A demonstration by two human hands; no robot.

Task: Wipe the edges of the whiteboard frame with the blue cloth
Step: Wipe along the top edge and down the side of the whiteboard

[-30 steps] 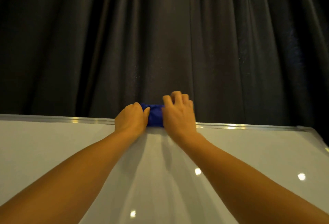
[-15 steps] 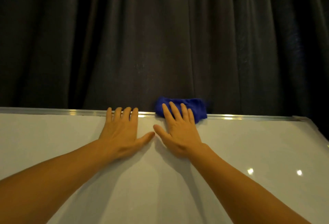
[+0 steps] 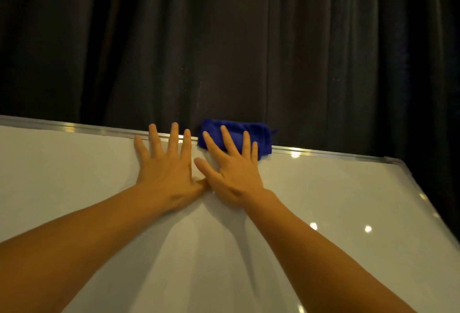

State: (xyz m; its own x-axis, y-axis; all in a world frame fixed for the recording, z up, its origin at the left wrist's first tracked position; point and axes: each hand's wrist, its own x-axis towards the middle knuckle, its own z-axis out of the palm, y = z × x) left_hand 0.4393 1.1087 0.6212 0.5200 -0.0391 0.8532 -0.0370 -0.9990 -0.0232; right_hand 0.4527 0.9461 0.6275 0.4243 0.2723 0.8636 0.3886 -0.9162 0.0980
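Both hands lie flat on the whiteboard point(image 3: 99, 188), which fills the lower half of the frame, its metal frame point(image 3: 323, 151) running as a thin bright strip from the left edge down toward the right corner. The left hand point(image 3: 166, 171) sits just left of centre with its grip apart, fingers spread and holding nothing; its fingertips reach the frame strip. The right hand point(image 3: 234, 173) is just beside it, thumbs touching or nearly so, its grip also apart with fingers splayed and pressing down on the blue cloth point(image 3: 258, 138). The cloth is bunched over the frame's top edge just right of centre, partly under the right fingers and sticking out past them to the right. A dark curtain point(image 3: 224, 39) hangs behind the board across the upper half of the frame.
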